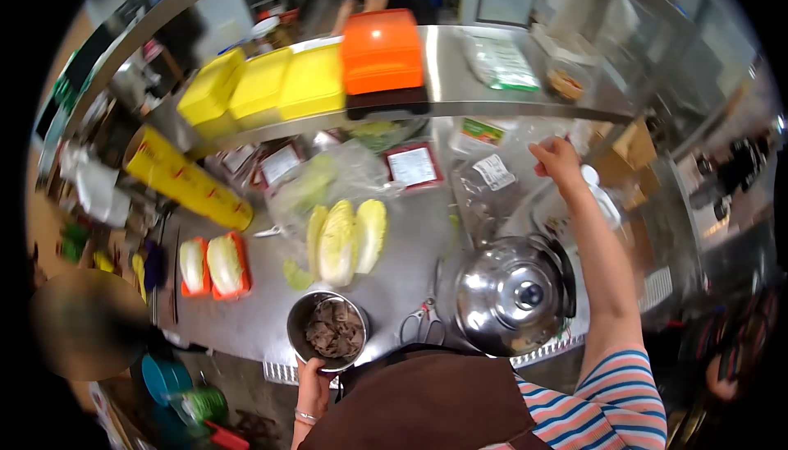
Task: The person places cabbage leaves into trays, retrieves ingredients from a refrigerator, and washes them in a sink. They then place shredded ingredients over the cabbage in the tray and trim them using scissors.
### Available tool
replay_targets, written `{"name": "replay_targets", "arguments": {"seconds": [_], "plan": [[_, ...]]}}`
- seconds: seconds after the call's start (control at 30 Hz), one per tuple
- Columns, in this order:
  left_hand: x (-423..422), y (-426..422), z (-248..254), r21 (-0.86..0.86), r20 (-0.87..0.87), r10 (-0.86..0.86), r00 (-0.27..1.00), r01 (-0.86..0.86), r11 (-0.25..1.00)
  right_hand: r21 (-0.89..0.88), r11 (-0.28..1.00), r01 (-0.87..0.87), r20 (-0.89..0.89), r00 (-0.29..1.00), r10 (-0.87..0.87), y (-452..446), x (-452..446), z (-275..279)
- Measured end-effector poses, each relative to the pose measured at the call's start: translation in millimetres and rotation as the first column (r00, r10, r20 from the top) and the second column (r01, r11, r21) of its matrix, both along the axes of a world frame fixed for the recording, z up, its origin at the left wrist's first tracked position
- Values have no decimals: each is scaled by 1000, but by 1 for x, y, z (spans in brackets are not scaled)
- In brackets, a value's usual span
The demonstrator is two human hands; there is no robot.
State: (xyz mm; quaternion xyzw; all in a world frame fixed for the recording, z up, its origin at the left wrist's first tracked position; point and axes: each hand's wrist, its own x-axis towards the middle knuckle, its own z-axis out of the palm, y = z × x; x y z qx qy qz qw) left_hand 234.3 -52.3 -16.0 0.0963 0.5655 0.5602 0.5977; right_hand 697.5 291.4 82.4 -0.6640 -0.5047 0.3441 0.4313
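My left hand [311,386] grips the near side of a round steel pot [364,319] at the table's front edge. Inside the pot lie brown, thin pieces of what looks like meat [335,329]. My right hand [556,160] is raised and stretched forward, fingers closed in a pinch; what they hold, if anything, I cannot make out. Below and left of it are a labelled clear plastic bag [488,183] and a large shiny kettle [502,294] with its lid on. Scissors [423,323] lie between pot and kettle. Napa cabbage pieces [337,245] lie beyond the pot.
Two wrapped cabbages in orange trays [226,265] sit at left near a yellow tube [189,179]. On the raised steel shelf stand yellow boxes [312,80], an orange box [382,52] and a plastic packet [502,62]. Other people are at the back and at left.
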Motion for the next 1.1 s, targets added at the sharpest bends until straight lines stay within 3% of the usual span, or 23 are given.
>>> {"name": "replay_targets", "arguments": {"seconds": [0.17,0.23,0.3,0.43,0.5,0.63,0.7,0.77,0.8,0.87,0.9,0.93,0.97,1.07,1.1], "plan": [[-11,-22,-15,-27,83,118,990,-116,993,197,920,-337,34,941,338,-29,-86,42],[-16,-24,-11,1,95,162,982,-163,987,198,903,-382,55,924,379,-34,-98,40],[-21,-21,-3,-6,41,192,981,-192,981,341,871,-354,56,932,358,-37,-110,38],[-34,-13,-4,-15,-122,166,979,-169,985,338,857,-390,17,912,409,-51,-135,69],[-42,-10,-16,1,-145,153,977,-155,988,330,841,-429,-106,868,485,-64,-156,83],[-51,-9,-14,-3,-91,170,981,-171,985,310,749,-586,14,791,612,-108,-196,118],[-54,-12,-9,-8,-102,197,975,-199,980,310,617,-723,353,690,632,-134,-215,134],[-62,-18,-8,-22,-112,202,973,-205,978,351,247,-903,629,422,653,-153,-237,134],[-69,-21,-6,-95,-131,154,979,-167,981,174,232,-957,641,289,711,-169,-244,133],[-77,-23,19,-195,-248,47,968,-98,976,58,182,-982,683,172,710,-193,-256,95],[-86,-31,1,-25,-440,71,895,-91,996,7,172,-985,684,131,718,-197,-256,77],[-86,-35,11,-6,-813,74,578,-134,991,28,174,-984,639,152,754,-202,-257,67],[-88,-39,25,32,-976,53,210,-100,994,15,175,-984,651,142,746,-207,-255,71],[-68,-24,119,183,-962,156,223,108,977,-37,157,-987,676,91,731,-221,-254,96],[-60,-10,142,253,-960,190,208,344,904,-72,125,-989,704,38,710,-223,-253,103]]}}
